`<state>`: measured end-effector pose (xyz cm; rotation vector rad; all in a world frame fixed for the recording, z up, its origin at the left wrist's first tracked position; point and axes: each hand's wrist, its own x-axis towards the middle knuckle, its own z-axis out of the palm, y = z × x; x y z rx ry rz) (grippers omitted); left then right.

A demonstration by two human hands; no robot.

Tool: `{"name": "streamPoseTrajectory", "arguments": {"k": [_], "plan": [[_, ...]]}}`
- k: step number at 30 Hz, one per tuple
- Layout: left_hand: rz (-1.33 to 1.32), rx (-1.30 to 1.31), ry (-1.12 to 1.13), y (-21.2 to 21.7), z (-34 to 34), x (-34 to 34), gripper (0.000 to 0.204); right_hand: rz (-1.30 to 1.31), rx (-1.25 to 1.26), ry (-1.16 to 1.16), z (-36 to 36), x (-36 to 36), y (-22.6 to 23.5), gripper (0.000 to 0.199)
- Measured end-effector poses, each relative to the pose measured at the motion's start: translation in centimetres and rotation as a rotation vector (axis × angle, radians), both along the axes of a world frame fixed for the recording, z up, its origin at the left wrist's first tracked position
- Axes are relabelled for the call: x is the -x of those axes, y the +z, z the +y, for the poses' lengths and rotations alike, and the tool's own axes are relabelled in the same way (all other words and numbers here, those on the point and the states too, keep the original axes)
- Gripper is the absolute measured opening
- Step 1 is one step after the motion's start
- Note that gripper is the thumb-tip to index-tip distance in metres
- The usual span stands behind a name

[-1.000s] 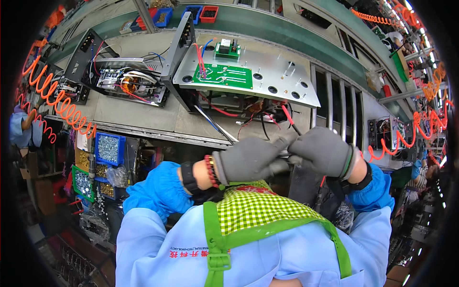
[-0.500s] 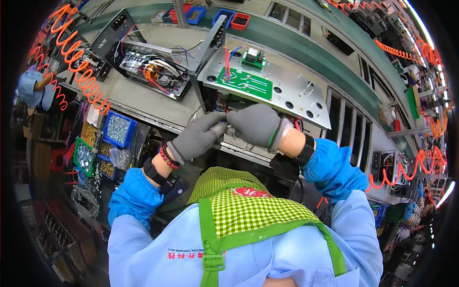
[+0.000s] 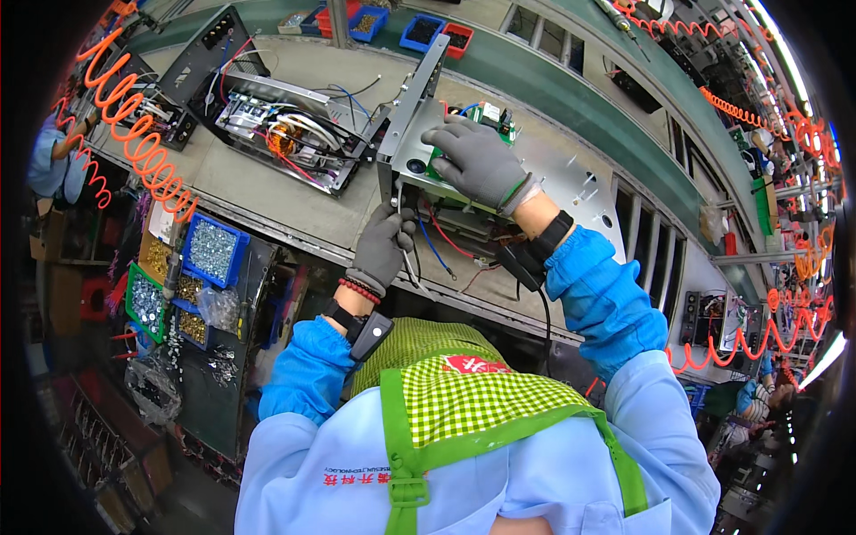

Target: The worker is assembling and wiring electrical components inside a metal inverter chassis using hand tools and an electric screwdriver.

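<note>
My left hand (image 3: 383, 245) is at the lower front corner of the upright panel (image 3: 417, 98), fingers curled; I cannot tell whether they grip the panel or a thin part beside it. My right hand (image 3: 479, 160) is over the metal plate (image 3: 575, 183), fingers apart and loosely bent, near the small circuit board (image 3: 506, 132); I cannot confirm contact. Panel and plate stand together at the bench (image 3: 294, 209), directly ahead of me. For good control, I should brace on bare metal, not electronic parts, keep the blue wire (image 3: 434, 247) and red wire (image 3: 450, 237) unpinched, and apply force evenly.
</note>
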<state>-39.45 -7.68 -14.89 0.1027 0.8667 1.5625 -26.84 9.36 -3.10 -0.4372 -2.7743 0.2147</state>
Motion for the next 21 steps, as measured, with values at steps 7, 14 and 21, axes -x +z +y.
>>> {"name": "streamPoseTrajectory", "arguments": {"k": [7,14,21], "plan": [[-0.060,-0.139,-0.052,0.1,2.2,-1.4,0.026,-0.223,0.102,-0.033,1.2,1.6,-1.9,0.025],[0.609,-0.048,-0.120,-1.3,3.2,-0.4,0.026,-0.173,0.153,-0.044,1.4,1.6,-2.3,0.027],[0.205,0.032,0.116,0.7,4.6,-2.1,0.021,-0.050,0.348,0.037,2.4,1.3,-2.2,0.026]]}}
